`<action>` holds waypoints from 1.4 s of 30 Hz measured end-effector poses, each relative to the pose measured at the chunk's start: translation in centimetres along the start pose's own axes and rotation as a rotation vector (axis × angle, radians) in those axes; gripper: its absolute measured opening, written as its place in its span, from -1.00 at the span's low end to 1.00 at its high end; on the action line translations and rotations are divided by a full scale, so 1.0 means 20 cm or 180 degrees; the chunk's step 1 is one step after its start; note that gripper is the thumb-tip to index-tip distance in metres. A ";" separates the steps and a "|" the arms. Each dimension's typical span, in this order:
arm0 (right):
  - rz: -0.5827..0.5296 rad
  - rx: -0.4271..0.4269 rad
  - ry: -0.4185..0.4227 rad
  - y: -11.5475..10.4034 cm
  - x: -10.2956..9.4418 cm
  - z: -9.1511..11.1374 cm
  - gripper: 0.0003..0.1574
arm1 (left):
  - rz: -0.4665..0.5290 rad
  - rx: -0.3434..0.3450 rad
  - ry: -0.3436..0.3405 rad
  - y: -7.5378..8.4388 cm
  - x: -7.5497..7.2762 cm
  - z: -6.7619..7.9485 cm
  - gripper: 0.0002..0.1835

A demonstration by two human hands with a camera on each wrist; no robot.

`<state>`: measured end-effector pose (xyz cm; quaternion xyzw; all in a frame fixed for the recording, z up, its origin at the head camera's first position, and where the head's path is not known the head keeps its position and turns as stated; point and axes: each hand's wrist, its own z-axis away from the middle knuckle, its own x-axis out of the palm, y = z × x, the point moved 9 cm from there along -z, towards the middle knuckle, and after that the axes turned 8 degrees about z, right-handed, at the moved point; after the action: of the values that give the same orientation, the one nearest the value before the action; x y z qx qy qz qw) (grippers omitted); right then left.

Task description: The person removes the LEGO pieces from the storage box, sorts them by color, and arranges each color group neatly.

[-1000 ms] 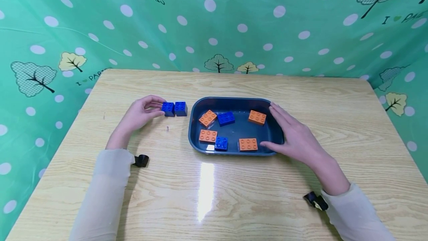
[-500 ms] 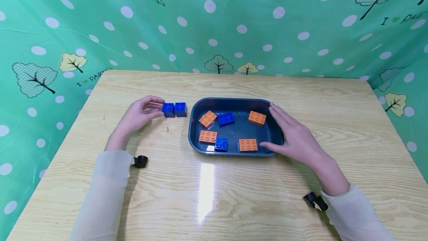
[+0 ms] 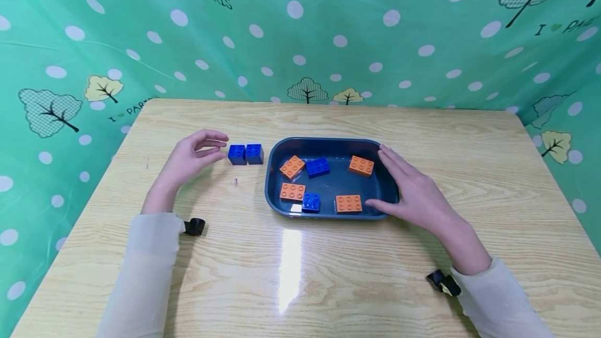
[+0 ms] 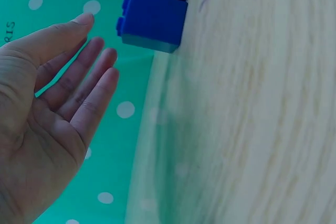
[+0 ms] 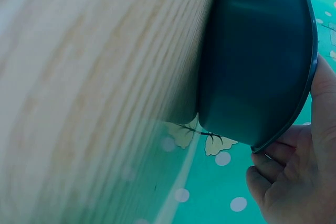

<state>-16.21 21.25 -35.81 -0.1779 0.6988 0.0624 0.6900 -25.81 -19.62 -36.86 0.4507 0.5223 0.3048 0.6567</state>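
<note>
Blue bricks (image 3: 237, 155), backdrop (image 3: 319, 30) reading "PARIS"

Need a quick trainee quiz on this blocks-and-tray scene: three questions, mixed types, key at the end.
1. How many orange blocks lie in the tray?
2. True or false: the left grip holds neither of the two blue blocks standing outside the tray.
3. Fill in the blank: in the head view, the right grip is at the tray's ____ end.

Key: 1. Four. 2. True. 3. Right.
</note>
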 end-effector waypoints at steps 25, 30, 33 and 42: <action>-0.0006 -0.0006 0.0008 0.00 0.00 0.00 0.36 | -0.0024 0.0419 -0.0051 0.25 0.11 0.01 -0.60; -0.0006 0.0003 0.0011 0.00 0.00 0.00 0.36 | -0.0002 0.0536 -0.0156 0.31 0.16 0.02 -0.62; -0.0013 0.0002 0.0015 0.00 0.00 0.00 0.36 | 0.0013 0.0604 -0.0210 0.34 0.19 0.02 -0.63; -0.0020 0.0004 0.0018 0.00 0.00 0.00 0.36 | 0.0219 0.0777 -0.0443 0.38 0.29 0.01 -0.63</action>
<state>-16.27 21.27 -35.84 -0.1799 0.7002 0.0593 0.6883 -23.52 -11.52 -32.27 0.5649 0.4928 0.2294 0.6208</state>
